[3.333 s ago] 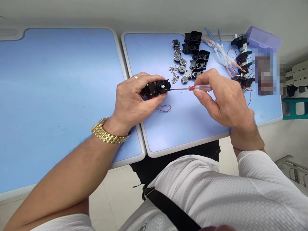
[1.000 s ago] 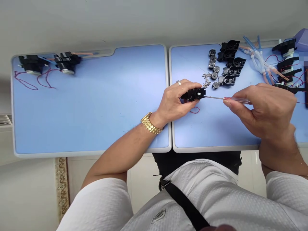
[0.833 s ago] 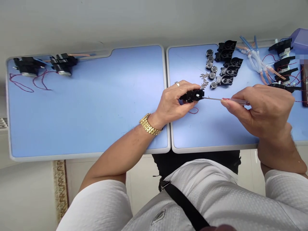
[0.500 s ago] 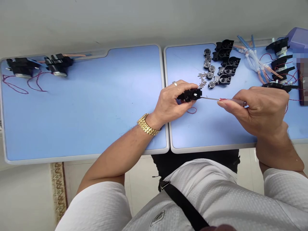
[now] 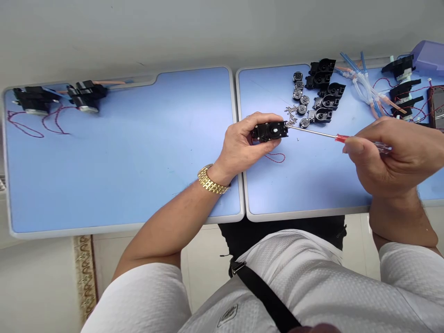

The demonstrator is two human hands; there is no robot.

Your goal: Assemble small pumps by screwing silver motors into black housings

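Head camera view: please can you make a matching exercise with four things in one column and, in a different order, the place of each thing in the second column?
Things:
1. Black plastic housing
2. Red-handled screwdriver
3. Gold wristwatch
4. Small screws

Places:
A. Around the left wrist
B. Held in the right hand
C. Loose on the blue table
D. Held in the left hand

Pairs: 1-D, 2-B, 3-A, 4-C

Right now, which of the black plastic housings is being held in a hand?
The black plastic housing with the white centre, held in the left hand. The other black housings lie on the blue table.
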